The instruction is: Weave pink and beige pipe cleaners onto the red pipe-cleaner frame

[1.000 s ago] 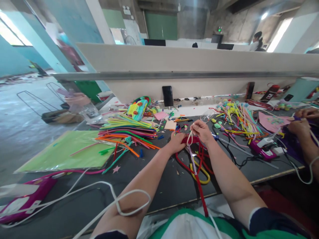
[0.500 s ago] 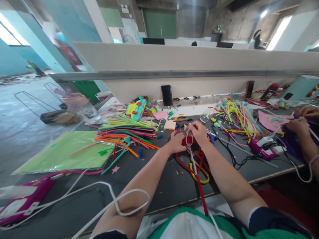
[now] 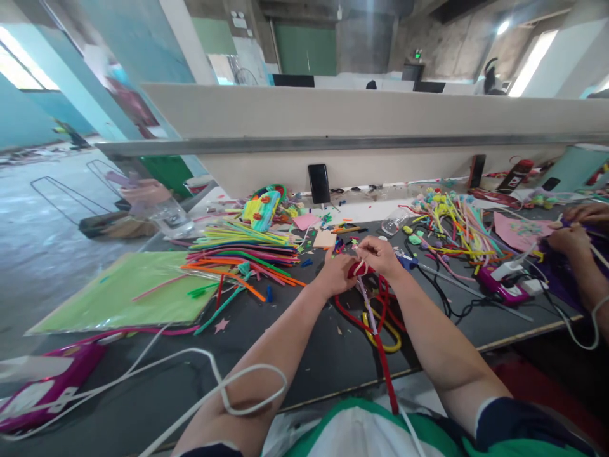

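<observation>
My left hand [image 3: 337,273] and my right hand [image 3: 379,254] meet over the dark table [image 3: 304,355], both closed on a small red pipe-cleaner piece [image 3: 358,270]. A thin white pipe cleaner [image 3: 364,295] is pinched in my right fingers and hangs down from them. Under the hands lie red pipe-cleaner loops [image 3: 380,330] and a yellow one [image 3: 387,333]. A long red stem runs from there toward my body.
A stack of coloured pipe cleaners [image 3: 242,251] and a green sheet [image 3: 128,289] lie to the left. A phone [image 3: 319,183] leans on the partition. A pink glue gun [image 3: 499,289] and another person's hands [image 3: 578,238] are at the right. White cord [image 3: 190,381] crosses my left arm.
My right hand has dropped a little and closed in on the left hand, drawing the white pipe cleaner down onto the red piece. The rest has not moved.
</observation>
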Motion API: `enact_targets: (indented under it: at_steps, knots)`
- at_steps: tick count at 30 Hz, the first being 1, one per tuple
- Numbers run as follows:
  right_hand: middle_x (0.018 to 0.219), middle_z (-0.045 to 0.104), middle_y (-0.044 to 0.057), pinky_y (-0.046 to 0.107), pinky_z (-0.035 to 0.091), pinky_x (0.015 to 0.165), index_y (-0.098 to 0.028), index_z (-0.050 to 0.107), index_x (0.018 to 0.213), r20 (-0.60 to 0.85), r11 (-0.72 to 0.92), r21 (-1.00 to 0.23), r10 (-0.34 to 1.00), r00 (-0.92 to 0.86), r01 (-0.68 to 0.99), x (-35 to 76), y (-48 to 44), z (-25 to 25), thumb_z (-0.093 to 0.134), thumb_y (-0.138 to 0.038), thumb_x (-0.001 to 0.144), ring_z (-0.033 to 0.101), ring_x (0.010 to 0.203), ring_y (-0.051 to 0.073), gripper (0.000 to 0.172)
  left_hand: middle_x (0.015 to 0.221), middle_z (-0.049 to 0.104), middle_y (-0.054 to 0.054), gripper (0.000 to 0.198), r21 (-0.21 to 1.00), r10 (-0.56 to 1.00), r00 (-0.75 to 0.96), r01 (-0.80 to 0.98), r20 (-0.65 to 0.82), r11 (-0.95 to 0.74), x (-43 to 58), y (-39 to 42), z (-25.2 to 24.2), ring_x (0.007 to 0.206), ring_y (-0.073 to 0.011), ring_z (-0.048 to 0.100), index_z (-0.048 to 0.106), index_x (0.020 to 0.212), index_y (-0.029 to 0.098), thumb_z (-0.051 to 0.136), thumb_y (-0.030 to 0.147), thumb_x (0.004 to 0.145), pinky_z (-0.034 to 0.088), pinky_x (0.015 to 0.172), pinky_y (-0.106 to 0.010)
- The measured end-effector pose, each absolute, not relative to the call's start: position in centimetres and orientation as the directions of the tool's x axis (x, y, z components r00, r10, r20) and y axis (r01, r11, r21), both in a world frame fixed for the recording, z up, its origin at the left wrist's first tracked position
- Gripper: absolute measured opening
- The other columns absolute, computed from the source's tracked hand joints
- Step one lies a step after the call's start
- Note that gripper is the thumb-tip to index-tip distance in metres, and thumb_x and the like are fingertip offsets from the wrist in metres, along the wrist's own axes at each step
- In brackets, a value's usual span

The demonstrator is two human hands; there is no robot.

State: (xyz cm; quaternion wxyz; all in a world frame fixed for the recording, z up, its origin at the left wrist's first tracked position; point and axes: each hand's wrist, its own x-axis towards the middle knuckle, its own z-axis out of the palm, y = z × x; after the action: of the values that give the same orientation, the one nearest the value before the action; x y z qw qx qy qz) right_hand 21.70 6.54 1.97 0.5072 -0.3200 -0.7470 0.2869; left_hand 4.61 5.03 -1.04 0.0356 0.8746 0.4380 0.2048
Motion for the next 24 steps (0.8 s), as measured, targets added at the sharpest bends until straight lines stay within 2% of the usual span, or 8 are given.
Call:
enact_targets:
  at_steps: [8,13,17,24]
  knots:
    - [0.071,0.065,0.0,0.026,0.047,0.057,-0.02,0.059,0.078,0.48,0.477,-0.875,0.829,-0.288,-0.085,22.9,7.1,3.0,0.062,-0.036,0.079,0.056,0.055,0.012,0.016,0.101,0.066,-0.006,0.036,0.241,0.778,0.524,0.752,0.348,-0.614,4.9,4.8,-0.9,0.101,-0.0253,0.058,0.057,0.107,0.023,0.059,0.028,0.072,0.007,0.109,-0.053]
    - [0.064,0.066,-0.002,0.024,0.041,0.043,-0.021,0.053,0.081,0.439,0.397,-0.891,0.877,-0.195,-0.22,23.1,7.7,2.8,0.06,-0.04,0.079,0.05,0.041,0.01,0.02,0.101,0.066,-0.006,0.038,0.248,0.773,0.534,0.742,0.342,-0.622,4.7,5.2,-1.5,0.103,-0.0251,0.058,0.056,0.111,0.023,0.057,0.029,0.074,0.008,0.109,-0.052]
    - [0.063,0.065,-0.002,0.023,0.04,0.041,-0.021,0.054,0.08,0.439,0.413,-0.891,0.889,-0.127,-0.191,22.7,7.7,2.6,0.061,-0.04,0.078,0.049,0.039,0.009,0.021,0.103,0.065,-0.007,0.04,0.246,0.782,0.534,0.75,0.321,-0.614,4.7,5.3,-1.7,0.105,-0.0249,0.057,0.055,0.113,0.023,0.057,0.028,0.074,0.008,0.11,-0.052]
    - [0.064,0.065,-0.001,0.023,0.039,0.04,-0.021,0.057,0.077,0.462,0.461,-0.887,0.885,-0.063,-0.035,21.7,7.5,2.0,0.062,-0.04,0.077,0.047,0.039,0.009,0.02,0.1,0.066,-0.006,0.037,0.221,0.774,0.556,0.749,0.304,-0.625,4.8,5.2,-1.2,0.102,-0.0244,0.058,0.058,0.11,0.024,0.056,0.024,0.073,0.006,0.11,-0.053]
